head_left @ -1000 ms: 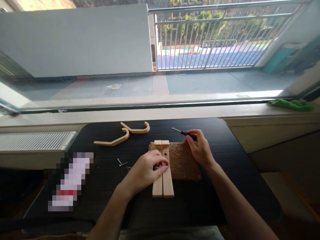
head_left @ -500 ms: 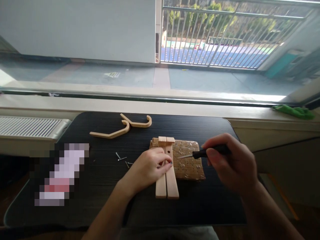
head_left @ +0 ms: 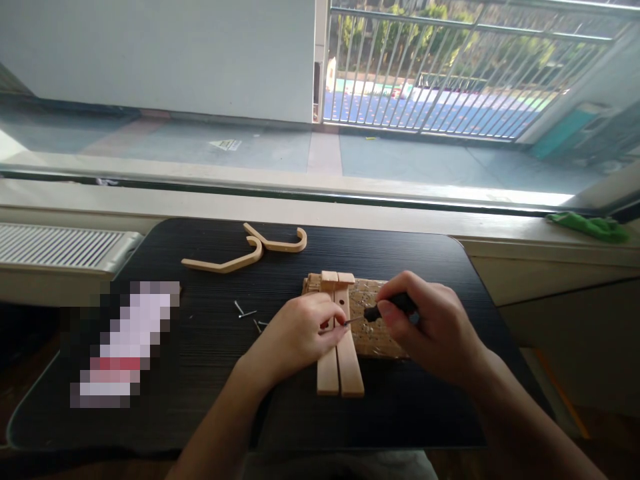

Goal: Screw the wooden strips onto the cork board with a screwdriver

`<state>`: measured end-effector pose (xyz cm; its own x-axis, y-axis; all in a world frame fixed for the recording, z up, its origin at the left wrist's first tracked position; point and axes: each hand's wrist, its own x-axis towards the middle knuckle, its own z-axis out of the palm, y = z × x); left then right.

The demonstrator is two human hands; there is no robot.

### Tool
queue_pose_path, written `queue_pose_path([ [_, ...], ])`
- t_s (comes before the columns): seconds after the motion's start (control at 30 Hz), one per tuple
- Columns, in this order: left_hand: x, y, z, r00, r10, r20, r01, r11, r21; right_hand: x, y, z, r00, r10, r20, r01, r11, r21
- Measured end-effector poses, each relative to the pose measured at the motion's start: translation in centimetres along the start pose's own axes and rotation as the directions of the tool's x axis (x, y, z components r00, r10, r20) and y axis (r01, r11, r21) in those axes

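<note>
Between the thumb and forefinger of my left hand (head_left: pixel 305 323) a small screw (head_left: pixel 345 324) is pinched, only its head end showing. That hand rests over two pale wooden pieces (head_left: pixel 350 373) lying side by side, with hooked far ends and dark holes. Beneath them is a brown cardboard pad (head_left: pixel 390 343), pocked with holes. My right hand (head_left: pixel 430 320) is closed around the black handle of a screwdriver (head_left: pixel 375 312). Its shaft points left, and the tip is at the screw head; whether it is seated I cannot tell.
Several loose screws (head_left: pixel 247 315) lie left of the pad on the black table (head_left: pixel 210 360). Two more bent wooden hooks (head_left: pixel 225 267) touch each other near the back edge. A blurred pale object (head_left: pixel 130 340) is at left; a green cloth (head_left: pixel 590 227) sits on the windowsill.
My right hand has moved left, bringing the screwdriver tip from above the cardboard to the screw head. My left hand keeps its pinch on the screw. The view has shifted slightly.
</note>
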<state>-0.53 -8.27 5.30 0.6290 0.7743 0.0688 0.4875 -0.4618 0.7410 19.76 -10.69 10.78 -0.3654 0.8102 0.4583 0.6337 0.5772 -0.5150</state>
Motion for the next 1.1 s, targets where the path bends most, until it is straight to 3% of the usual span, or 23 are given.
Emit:
queue_pose_path([
  [0.57,0.1,0.3,-0.1,1.0,-0.013,0.016,0.013,1.0,-0.01,1.1,-0.5,-1.4,0.954,-0.104,0.282,0.109,0.994,-0.002],
  [0.73,-0.5,-0.4,-1.3,0.995,-0.094,-0.022,0.092,0.992,-0.081,1.6,-0.9,-1.4,0.941,-0.074,0.33,0.087,0.996,-0.026],
  [0.87,-1.0,-1.8,-2.5,0.975,-0.168,-0.148,0.148,0.979,-0.138,2.1,-1.5,-1.7,0.91,-0.066,0.408,0.087,0.996,-0.032],
  [1.1,-0.2,-2.4,-3.0,0.957,-0.242,-0.159,0.242,0.97,-0.014,3.4,-2.7,-2.9,0.811,-0.003,0.585,0.033,0.999,-0.041],
])
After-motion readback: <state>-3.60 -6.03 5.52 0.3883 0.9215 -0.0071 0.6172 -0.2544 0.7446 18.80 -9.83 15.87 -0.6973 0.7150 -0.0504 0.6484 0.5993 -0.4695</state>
